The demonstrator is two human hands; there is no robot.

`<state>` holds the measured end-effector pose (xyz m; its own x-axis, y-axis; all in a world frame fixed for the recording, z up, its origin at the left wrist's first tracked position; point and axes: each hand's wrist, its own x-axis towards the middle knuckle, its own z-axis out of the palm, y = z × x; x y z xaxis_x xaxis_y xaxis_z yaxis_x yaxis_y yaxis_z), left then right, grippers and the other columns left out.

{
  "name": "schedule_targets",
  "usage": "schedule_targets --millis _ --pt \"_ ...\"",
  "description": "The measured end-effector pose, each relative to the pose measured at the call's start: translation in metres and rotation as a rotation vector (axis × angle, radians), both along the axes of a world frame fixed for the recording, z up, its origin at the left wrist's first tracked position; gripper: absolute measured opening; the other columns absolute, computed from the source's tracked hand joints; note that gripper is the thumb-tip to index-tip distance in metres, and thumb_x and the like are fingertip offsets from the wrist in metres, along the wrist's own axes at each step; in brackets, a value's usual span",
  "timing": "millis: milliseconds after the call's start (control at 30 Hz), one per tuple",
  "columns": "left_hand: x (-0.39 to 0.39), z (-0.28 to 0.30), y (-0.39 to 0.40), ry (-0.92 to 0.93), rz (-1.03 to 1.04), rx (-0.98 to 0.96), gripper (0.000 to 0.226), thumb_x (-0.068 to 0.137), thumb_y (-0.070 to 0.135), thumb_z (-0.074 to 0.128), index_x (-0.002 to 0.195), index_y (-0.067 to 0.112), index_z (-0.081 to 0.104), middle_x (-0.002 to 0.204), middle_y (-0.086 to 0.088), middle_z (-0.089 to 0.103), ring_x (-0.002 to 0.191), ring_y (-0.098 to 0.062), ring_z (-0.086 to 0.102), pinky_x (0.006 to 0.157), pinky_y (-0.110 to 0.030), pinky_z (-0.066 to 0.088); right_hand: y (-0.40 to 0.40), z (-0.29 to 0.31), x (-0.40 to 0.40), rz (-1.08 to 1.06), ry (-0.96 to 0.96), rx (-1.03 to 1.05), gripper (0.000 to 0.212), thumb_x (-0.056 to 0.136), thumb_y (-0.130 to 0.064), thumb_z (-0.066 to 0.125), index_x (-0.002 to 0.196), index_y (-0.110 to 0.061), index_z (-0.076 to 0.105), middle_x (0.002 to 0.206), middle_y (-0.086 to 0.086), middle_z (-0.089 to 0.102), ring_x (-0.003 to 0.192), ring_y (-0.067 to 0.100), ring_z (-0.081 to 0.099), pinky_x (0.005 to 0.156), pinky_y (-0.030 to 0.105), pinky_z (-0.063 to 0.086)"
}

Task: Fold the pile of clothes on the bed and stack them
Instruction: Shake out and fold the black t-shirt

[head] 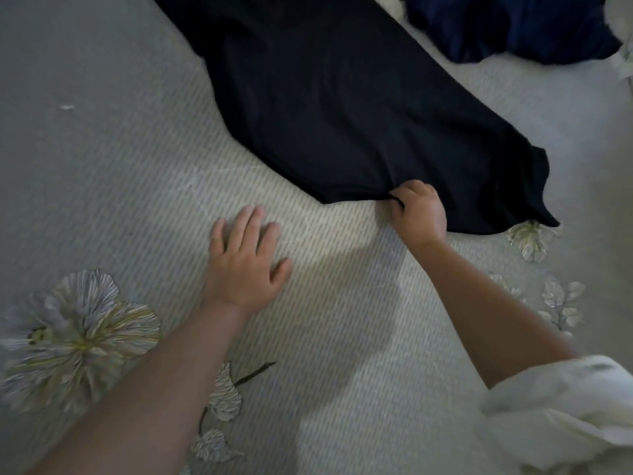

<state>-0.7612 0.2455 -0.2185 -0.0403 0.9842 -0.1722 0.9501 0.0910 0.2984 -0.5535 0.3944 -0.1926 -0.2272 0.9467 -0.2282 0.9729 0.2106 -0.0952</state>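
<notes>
A black garment [329, 97] lies spread across the bed, running from the top centre down to the right. My right hand [416, 212] pinches its near hem, fingers curled round the edge of the cloth. My left hand [245, 255] lies flat with straight fingers on the bedsheet [120, 183], a short way left of the garment's near corner and not touching it. A dark blue piece of clothing [513, 25] lies bunched at the top right, apart from the black one.
The pale striped bedsheet carries large flower prints at the lower left [78, 337] and small leaf prints at the right [529, 240]. A rolled white sleeve [565, 416] covers my right upper arm. Something white and fluffy [620, 15] shows at the top right corner.
</notes>
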Motion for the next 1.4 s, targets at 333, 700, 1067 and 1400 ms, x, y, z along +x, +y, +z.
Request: schedule_targets --millis 333,700,1067,1400 --pt "0.002 -0.001 0.002 0.016 -0.003 -0.041 0.057 0.079 0.042 0.036 0.108 0.001 0.062 0.121 -0.023 0.058 0.116 -0.037 0.053 0.097 -0.059 0.033 -0.087 0.002 0.004 -0.008 0.198 0.011 0.015 0.076 0.011 0.06 0.089 0.01 0.067 0.077 0.025 0.062 0.072 0.04 0.059 0.068 0.041 0.05" --pt "-0.003 0.026 -0.079 -0.238 0.088 0.051 0.042 0.078 0.018 0.054 0.105 -0.014 0.058 0.106 -0.028 0.061 0.103 -0.045 0.056 0.094 -0.052 0.04 -0.18 0.017 0.061 -0.13 0.035 -0.336 0.029 0.092 -0.009 0.044 0.118 -0.003 0.055 0.111 0.014 0.056 0.103 0.031 0.054 0.083 0.032 0.042" --pt "0.023 0.026 -0.118 -0.052 -0.47 -0.199 0.032 0.097 0.016 0.038 0.125 0.013 0.054 0.135 -0.002 0.05 0.136 -0.015 0.03 0.113 -0.033 -0.002 -0.316 0.05 0.111 -0.156 0.059 -0.44 0.028 0.09 -0.004 0.046 0.115 0.002 0.056 0.111 0.019 0.057 0.104 0.033 0.053 0.085 0.033 0.04" --pt "0.039 0.142 -0.129 -0.417 -0.173 -0.011 0.024 0.095 0.013 0.044 0.115 0.001 0.051 0.099 -0.018 0.059 0.083 -0.024 0.052 0.074 -0.034 0.039 -0.288 0.136 0.151 -0.399 0.442 -0.165 0.022 0.093 -0.011 0.05 0.11 -0.001 0.06 0.099 0.015 0.063 0.085 0.017 0.052 0.065 0.011 0.029"
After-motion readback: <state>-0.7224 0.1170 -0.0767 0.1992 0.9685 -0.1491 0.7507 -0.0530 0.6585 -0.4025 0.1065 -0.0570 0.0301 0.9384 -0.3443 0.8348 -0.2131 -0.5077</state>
